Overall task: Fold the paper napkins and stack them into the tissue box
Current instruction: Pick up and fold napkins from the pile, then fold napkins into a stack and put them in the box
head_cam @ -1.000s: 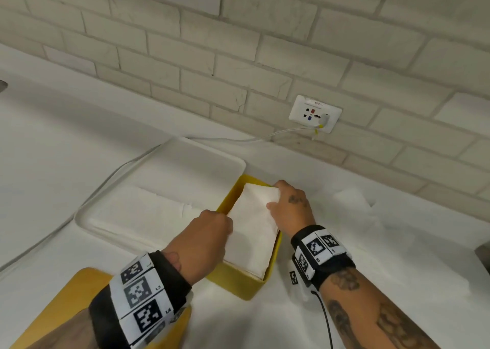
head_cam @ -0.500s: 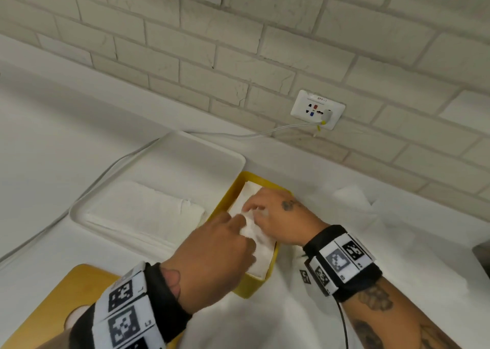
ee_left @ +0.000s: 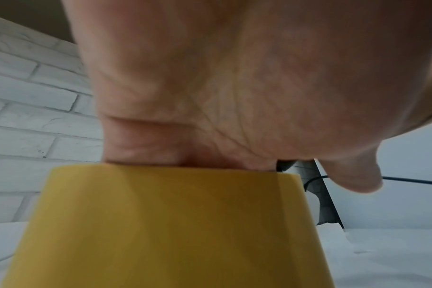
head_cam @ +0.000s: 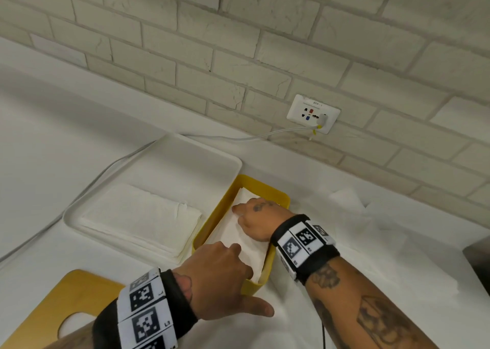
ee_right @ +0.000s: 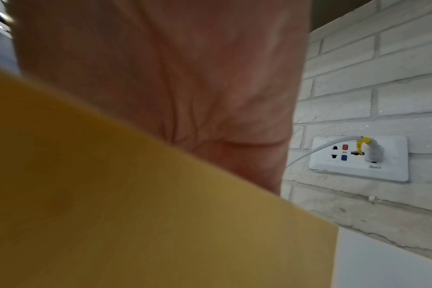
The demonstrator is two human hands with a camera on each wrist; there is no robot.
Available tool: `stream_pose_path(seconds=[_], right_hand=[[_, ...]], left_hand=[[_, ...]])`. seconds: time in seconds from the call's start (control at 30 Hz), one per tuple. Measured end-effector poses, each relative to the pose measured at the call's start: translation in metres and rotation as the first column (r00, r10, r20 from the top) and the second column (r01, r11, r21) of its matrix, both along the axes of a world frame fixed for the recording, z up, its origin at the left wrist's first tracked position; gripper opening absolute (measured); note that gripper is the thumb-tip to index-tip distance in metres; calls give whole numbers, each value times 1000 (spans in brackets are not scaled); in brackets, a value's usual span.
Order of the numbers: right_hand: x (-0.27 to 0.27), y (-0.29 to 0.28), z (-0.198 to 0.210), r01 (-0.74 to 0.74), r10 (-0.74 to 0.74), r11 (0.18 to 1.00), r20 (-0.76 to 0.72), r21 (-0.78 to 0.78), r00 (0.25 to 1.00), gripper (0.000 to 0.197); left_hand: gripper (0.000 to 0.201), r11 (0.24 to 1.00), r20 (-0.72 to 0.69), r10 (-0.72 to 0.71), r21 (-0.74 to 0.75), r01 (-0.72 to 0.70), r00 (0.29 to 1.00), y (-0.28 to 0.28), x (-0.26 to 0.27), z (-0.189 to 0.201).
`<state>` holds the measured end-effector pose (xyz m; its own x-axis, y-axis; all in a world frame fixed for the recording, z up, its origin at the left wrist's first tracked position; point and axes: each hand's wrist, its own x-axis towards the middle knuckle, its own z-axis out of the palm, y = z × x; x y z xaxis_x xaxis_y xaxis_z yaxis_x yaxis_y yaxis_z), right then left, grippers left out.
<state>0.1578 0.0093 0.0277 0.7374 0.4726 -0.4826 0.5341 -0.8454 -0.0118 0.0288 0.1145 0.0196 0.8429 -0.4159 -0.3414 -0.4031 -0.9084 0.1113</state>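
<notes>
A yellow tissue box [head_cam: 283, 198] stands open on the white counter, and a folded white napkin [head_cam: 230, 236] lies inside it. My left hand [head_cam: 222, 266] reaches over the near end of the box. Its fingers go down onto the napkin and its thumb sticks out to the right. My right hand [head_cam: 253, 216] lies on the napkin at the far end, fingers stretched and pressing. In the left wrist view the left hand's palm [ee_left: 222, 87] dips behind the yellow wall [ee_left: 160, 224]. The right wrist view shows the right hand's palm [ee_right: 173, 78] above the box wall [ee_right: 111, 194].
A white tray [head_cam: 185, 157] left of the box holds a stack of flat napkins [head_cam: 138, 216]. A yellow lid [head_cam: 47, 309] with a cut-out lies at the lower left. Loose napkins [head_cam: 371, 242] cover the counter on the right. A cable runs along the brick wall from the socket [head_cam: 313, 114].
Both hands have lowered the folded napkin into the box. They have moved apart, the left to the near end and the right to the far end, and now press it flat.
</notes>
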Motion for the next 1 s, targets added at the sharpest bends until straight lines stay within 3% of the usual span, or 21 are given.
stream_pose_path(seconds=[0.27,0.57,0.8,1.0], right_hand=[[6,18,-17,164,-160,985,64,-54,985,46],[21,11,-15,195,-191,978,61,-67,980,49],[33,12,-18,206,-208,975,-18,-88,978,53],[15,-1,-1,148,-148,989,17,-5,989,46]], left_hand=[[91,1000,-24,26,12,-26,999,0,-4,8],[85,997,-112,75,44,-71,991,-6,-4,18],[91,997,-107,68,41,-64,992,-7,-3,17],[116,996,-37,85,-3,-85,996,-2,-6,8]])
